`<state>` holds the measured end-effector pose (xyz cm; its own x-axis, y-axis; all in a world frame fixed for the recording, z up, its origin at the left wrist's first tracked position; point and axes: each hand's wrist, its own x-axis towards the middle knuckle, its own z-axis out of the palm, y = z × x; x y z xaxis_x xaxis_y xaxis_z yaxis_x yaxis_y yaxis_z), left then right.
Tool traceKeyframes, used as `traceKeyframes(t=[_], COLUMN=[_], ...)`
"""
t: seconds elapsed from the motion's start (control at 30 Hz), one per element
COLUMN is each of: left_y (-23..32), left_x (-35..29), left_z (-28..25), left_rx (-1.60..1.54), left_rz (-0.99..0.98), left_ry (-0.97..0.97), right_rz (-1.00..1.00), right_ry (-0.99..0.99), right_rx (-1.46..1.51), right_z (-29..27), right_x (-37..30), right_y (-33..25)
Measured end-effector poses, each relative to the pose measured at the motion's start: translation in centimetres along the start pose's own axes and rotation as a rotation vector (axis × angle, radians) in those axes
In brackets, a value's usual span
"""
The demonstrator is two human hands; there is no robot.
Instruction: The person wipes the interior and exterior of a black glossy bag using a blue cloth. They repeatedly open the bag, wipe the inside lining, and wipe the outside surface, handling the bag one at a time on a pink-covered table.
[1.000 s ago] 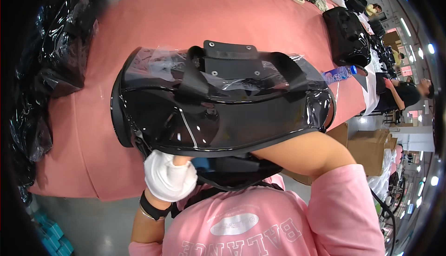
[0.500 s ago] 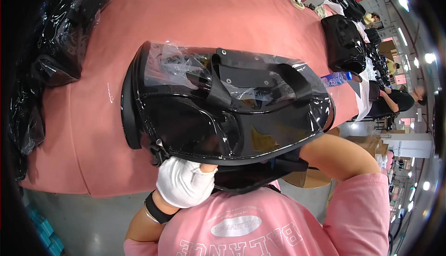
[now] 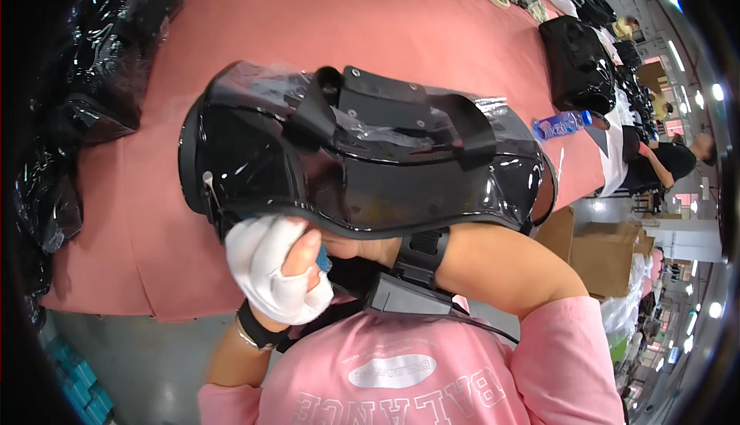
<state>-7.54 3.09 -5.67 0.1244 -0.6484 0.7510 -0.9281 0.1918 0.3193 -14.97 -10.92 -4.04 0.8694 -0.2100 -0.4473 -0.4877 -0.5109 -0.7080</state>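
A glossy black bag with dark carry straps and loose clear plastic over its top lies on its side in front of me. My left hand, in a white glove with bare fingertips, is closed at the bag's near left edge, its fingers curled against the rim. My right hand reaches in from the right beneath the near edge; the bag and the left hand hide most of its fingers. A scrap of blue material shows between the hands. A black strap with a grey box sits at the right wrist.
The pink-covered table carries wrapped black bags on the left and another black bag at the right. A water bottle lies nearby. Cardboard boxes stand right of me; a co-worker is farther off.
The bag has shifted left and tilted, its near edge now raised. My left hand has moved left; my right forearm has come out from under the bag, showing the wrist strap and grey box.
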Motion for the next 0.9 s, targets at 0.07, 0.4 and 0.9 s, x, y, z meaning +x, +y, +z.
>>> traceKeyframes(t=[0.07, 0.4, 0.9], left_y=[-0.5, -0.8, -1.3], left_x=[-0.7, -0.3, 6.8], left_z=[-0.1, -0.5, -3.2], left_rx=[0.135, 0.106, 0.104], left_rz=[-0.054, -0.228, 0.047], left_ry=[0.096, -0.033, -0.322], right_rz=[0.016, -0.037, 0.270], right_ry=[0.013, -0.429, 0.112], right_rx=[0.028, 0.054, -0.222], right_z=[-0.1, -4.4, -7.5], right_x=[0.2, -6.6, -10.6], right_y=[-0.4, 2.7, 3.6])
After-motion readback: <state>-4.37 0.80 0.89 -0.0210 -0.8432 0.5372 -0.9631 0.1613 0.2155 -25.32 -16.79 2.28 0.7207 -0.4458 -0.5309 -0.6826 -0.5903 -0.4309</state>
